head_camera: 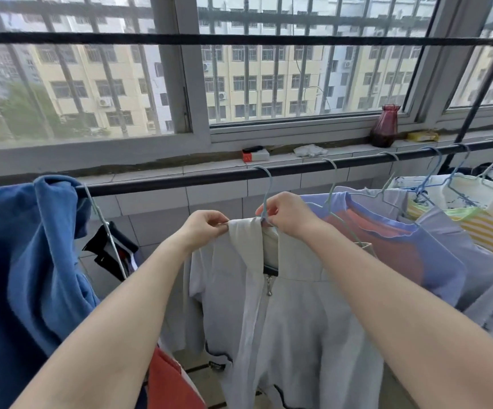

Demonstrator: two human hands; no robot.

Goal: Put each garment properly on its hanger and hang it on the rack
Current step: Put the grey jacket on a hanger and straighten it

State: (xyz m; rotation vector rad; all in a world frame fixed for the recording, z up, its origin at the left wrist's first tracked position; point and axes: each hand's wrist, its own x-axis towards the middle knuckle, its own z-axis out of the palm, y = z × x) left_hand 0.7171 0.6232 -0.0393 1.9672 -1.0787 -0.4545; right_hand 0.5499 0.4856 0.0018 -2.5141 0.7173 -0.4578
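A white zip-up jacket [292, 314] hangs in the middle of the view on a pale blue wire hanger [266, 184], whose hook sits over the black rack rail [203, 179]. My left hand [202, 228] pinches the left edge of the jacket's collar. My right hand [286, 215] grips the hanger's neck and the collar just below the hook. The jacket's zip is partly open at the top.
A blue garment [26, 261] drapes over the rail at left, beside a dark item on a wire hanger [106, 231]. Several hung garments crowd the rail to the right, the nearest lilac and coral [392, 240]. A purple vase [384, 126] and a small box [255, 154] stand on the windowsill.
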